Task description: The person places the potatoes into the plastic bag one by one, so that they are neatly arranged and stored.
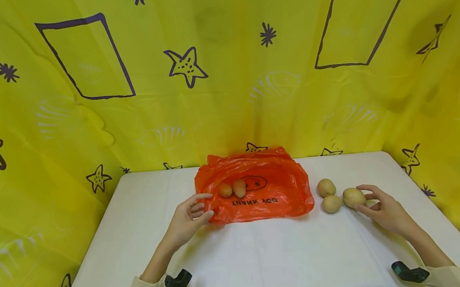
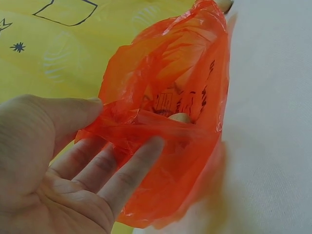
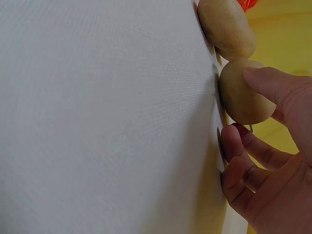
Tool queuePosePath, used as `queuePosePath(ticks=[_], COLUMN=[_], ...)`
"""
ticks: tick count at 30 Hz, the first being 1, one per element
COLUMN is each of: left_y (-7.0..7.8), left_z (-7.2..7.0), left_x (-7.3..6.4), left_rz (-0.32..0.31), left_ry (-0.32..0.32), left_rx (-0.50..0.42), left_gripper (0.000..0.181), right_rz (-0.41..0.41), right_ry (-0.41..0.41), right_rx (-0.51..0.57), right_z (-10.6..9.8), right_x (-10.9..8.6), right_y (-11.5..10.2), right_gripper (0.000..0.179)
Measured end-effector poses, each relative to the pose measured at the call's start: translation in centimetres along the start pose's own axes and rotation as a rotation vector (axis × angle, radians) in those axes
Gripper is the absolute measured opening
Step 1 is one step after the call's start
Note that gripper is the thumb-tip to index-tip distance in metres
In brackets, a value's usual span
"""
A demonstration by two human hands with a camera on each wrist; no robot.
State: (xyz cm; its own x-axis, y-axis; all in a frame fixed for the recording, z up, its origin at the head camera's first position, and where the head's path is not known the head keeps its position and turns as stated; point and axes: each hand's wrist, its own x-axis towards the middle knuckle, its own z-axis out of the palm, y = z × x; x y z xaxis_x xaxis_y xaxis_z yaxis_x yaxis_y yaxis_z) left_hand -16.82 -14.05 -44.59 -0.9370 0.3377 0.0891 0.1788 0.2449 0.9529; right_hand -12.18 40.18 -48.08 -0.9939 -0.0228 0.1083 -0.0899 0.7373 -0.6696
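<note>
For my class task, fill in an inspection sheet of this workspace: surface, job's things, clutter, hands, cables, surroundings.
Surface: white table.
Job's things: red bag, mouth open, two potatoes inside; three potatoes to its right on the table.
Clutter: nothing seen.
Left hand: holds the bag's left edge.
Right hand: pinches the rightmost potato.
Cables: nothing seen.
Surroundings: patterned yellow curtain; black devices at both wrists.
</note>
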Motion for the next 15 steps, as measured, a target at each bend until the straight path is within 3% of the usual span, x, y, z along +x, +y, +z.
queuePosePath(ticks=[15], left_y=[0.15], left_z=[0.10], left_x=[0.09], left_rz=[0.005], left_ry=[0.018], left_rx=[0.010], left_gripper=[0.048], right_rz=[0.008], right_ry=[-0.005], right_rx=[-0.003], right_z=[-0.04], right_x=[-0.01], right_y=[0.05], right_gripper=[0.059])
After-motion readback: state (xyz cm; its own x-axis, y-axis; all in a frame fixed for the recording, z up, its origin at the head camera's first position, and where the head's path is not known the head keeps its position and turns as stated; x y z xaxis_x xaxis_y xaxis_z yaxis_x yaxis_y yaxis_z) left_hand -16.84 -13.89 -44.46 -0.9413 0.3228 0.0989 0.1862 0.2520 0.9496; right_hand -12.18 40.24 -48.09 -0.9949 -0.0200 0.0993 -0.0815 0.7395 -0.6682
